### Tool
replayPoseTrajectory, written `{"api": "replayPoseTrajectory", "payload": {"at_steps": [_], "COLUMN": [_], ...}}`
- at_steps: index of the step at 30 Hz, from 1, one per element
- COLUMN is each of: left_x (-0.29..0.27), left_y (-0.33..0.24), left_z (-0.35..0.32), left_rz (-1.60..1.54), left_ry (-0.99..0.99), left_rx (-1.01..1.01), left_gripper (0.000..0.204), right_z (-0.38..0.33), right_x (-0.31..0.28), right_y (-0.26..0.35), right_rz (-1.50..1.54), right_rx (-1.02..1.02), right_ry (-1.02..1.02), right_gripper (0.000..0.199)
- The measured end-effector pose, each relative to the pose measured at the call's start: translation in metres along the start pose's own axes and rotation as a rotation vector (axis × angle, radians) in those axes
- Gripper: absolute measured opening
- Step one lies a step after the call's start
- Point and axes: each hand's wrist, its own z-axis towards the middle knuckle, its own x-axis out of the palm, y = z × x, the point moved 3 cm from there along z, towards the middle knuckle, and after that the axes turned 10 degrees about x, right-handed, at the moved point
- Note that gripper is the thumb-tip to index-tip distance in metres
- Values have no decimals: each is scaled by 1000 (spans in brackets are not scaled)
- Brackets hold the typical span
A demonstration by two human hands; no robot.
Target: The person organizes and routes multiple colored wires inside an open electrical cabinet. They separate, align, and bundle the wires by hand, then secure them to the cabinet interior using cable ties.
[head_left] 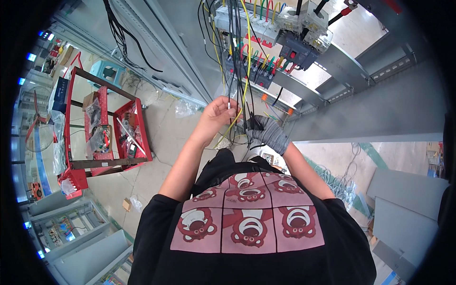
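Bare, my left hand (218,118) pinches a thin black wire (231,71) close to a small white sleeve on it. Just to its right, my right hand (270,133) wears a grey knitted glove with dark fingers, which are curled around the lower part of the hanging black wires. A yellow wire (248,47) runs down between the two hands. These wires drop from the upper part of an open grey metal cabinet. Behind them is a row of small circuit breakers (260,76) with red, green and yellow wires. The right fingertips are partly hidden among the wires.
A larger dark breaker (298,51) sits at the upper right on metal rails (344,66). Another black cable bundle (121,35) hangs at the upper left. On the left stand a red cart (147,128) and a blue stool (107,73). Coiled cable (338,183) lies on the floor at right.
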Motion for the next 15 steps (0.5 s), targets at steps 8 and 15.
{"api": "replayPoseTrajectory", "payload": {"at_steps": [8, 15], "left_x": [7, 12], "left_y": [-1, 0], "left_z": [0, 0], "left_rz": [52, 57], "left_ry": [113, 182], "left_rx": [-61, -58], "left_gripper": [18, 20], "right_z": [-9, -9], "right_x": [-1, -3], "right_y": [8, -1], "right_rz": [48, -48], "right_rx": [8, 75], "right_ry": [40, 37], "right_gripper": [25, 20]}}
